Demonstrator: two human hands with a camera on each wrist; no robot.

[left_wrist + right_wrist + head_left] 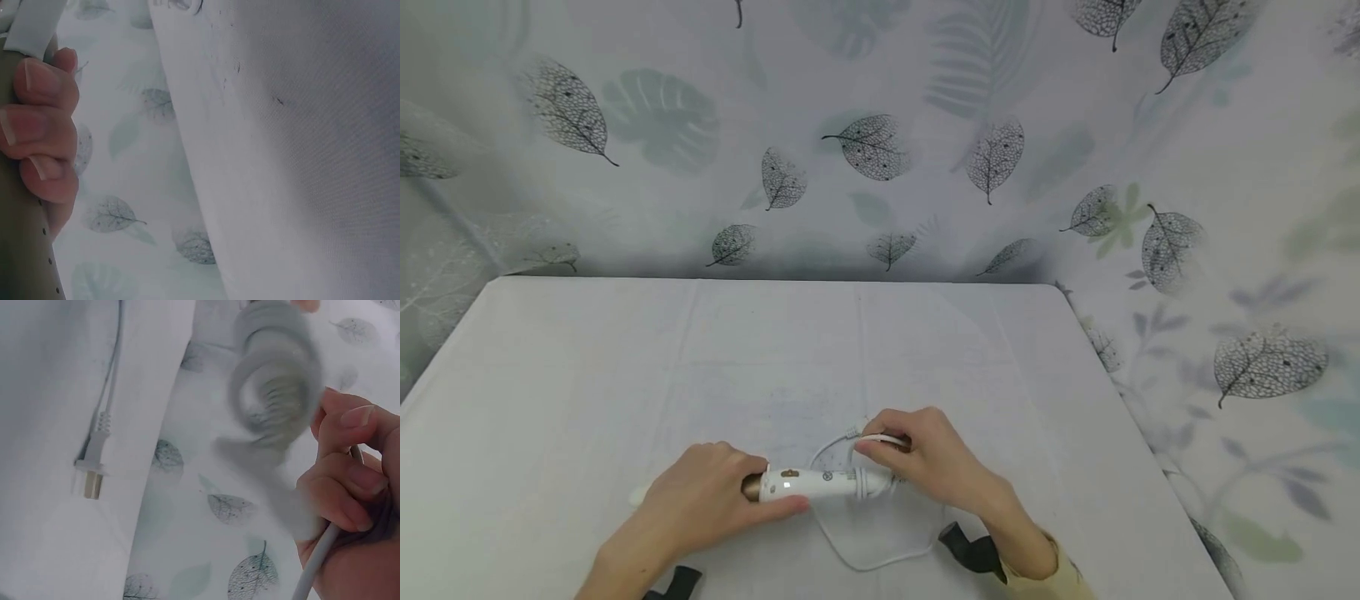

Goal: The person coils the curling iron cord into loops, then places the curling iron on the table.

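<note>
A curling iron (808,483) with a white handle lies sideways near the table's front. My left hand (703,492) grips its gold-brown barrel (22,231); in the left wrist view the fingers curl round that barrel, which carries a row of small dark dots. My right hand (936,462) is at the handle's cord end, pinching the white cord (867,569) between thumb and fingers. In the right wrist view the cord passes through the curled fingers, and its loops beside the handle are blurred. The two-pin plug (95,453) lies on the white cloth. The far barrel end is mostly hidden by my left hand.
A white cloth covers the table (760,342). Leaf-printed curtain (880,200) hangs behind and along the sides. The cord loops toward the front edge, near a black wrist mount (973,550) on the right arm.
</note>
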